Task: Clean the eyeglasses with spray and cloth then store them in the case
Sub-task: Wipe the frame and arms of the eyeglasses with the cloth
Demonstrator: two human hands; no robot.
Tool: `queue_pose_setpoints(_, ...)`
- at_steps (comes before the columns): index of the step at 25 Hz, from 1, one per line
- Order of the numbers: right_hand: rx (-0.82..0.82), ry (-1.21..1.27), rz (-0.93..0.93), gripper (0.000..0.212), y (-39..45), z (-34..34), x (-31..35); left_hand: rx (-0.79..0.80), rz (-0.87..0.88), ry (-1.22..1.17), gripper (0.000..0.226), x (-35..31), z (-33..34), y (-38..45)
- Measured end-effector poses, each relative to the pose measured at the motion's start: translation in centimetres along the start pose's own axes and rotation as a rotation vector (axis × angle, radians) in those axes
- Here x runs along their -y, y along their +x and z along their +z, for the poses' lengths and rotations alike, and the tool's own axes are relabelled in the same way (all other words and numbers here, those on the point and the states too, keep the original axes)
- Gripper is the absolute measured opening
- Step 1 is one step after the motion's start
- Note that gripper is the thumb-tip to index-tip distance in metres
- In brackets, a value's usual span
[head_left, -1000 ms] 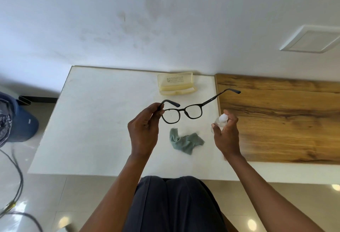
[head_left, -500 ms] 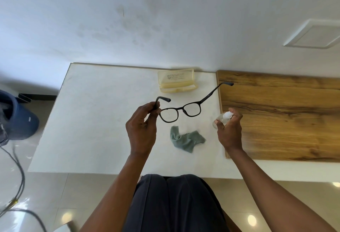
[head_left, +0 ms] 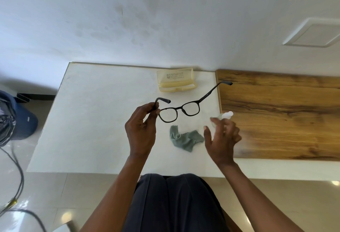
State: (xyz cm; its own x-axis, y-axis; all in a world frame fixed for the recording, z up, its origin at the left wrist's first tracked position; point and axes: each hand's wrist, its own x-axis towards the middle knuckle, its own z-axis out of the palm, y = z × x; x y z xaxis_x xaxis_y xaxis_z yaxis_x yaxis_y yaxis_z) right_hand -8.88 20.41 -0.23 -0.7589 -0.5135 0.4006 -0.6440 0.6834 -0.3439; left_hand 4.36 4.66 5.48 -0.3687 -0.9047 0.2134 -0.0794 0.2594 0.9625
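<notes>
My left hand pinches black-framed eyeglasses at the left hinge and holds them above the white table, temples unfolded, lenses facing me. My right hand is blurred, with its fingers spread apart. A small clear spray bottle shows just past its fingertips, at the edge of the wooden board. A crumpled grey-green cloth lies on the table between my hands. The pale yellow translucent glasses case stands open by the wall behind the glasses.
A wooden board covers the right part of the tabletop. A blue bin with a black bag stands on the floor at the left, with cables beside it. My lap is under the table's near edge.
My right hand has opened its fingers off the spray bottle and dropped a little toward me. The glasses stay held by my left hand in about the same place.
</notes>
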Motion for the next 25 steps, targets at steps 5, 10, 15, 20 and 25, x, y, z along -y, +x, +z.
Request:
queue_pose_setpoints(5,0.592,-0.204,0.134,0.032,-2.0,2.1,-0.2,0.002,-0.015,-0.012,0.02,0.1,-0.1,-0.3)
queue_pose_setpoints(10,0.618,-0.239,0.187,0.033,-2.0,2.9,0.3,0.002,-0.032,-0.028,0.024,0.1,-0.2,-0.4)
queue_pose_setpoints(15,0.6,-0.252,0.198,0.024,-1.9,2.5,0.8,0.005,-0.033,-0.035,0.023,0.2,-0.2,-0.5)
queue_pose_setpoints(20,0.671,0.157,0.583,0.015,-0.2,1.4,1.1,0.005,-0.025,-0.027,0.02,0.3,-0.3,-0.6)
queue_pose_setpoints(25,0.574,0.779,0.783,0.014,1.5,-1.7,2.1,0.007,-0.025,-0.04,0.018,0.1,-0.1,-0.6)
